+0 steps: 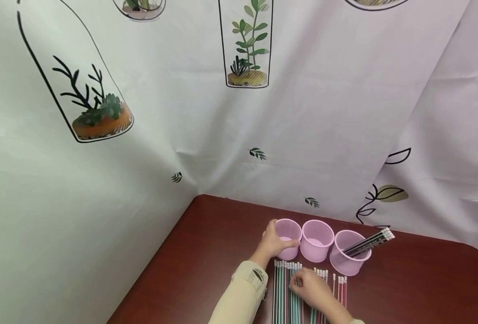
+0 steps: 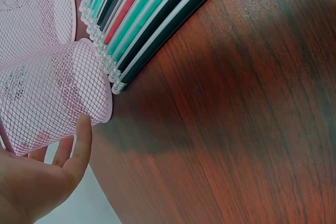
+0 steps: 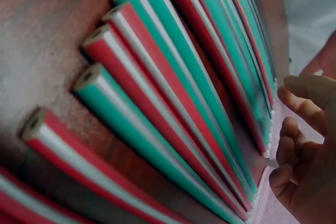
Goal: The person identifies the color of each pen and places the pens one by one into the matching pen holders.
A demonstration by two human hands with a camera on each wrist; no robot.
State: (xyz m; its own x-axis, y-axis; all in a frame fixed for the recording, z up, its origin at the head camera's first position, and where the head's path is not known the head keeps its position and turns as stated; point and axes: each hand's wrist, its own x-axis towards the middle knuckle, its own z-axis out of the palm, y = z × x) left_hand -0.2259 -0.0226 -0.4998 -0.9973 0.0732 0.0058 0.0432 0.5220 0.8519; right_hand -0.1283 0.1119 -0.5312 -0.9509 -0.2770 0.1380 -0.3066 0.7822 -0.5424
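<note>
Black pencils [image 1: 366, 245] already lean in the right-hand cup [image 1: 347, 265]; the loose pencils [image 1: 280, 292], at the lower centre of the frame, look still to be dealt with. These run lengthwise, bottom to top, eraser ends towards the cups; the cupped ones slant to the upper right. My left hand [image 1: 273, 244] grips the left-hand cup [image 1: 288, 230]; my right hand [image 1: 312, 288], loosely curled, seems to hold nothing
</note>
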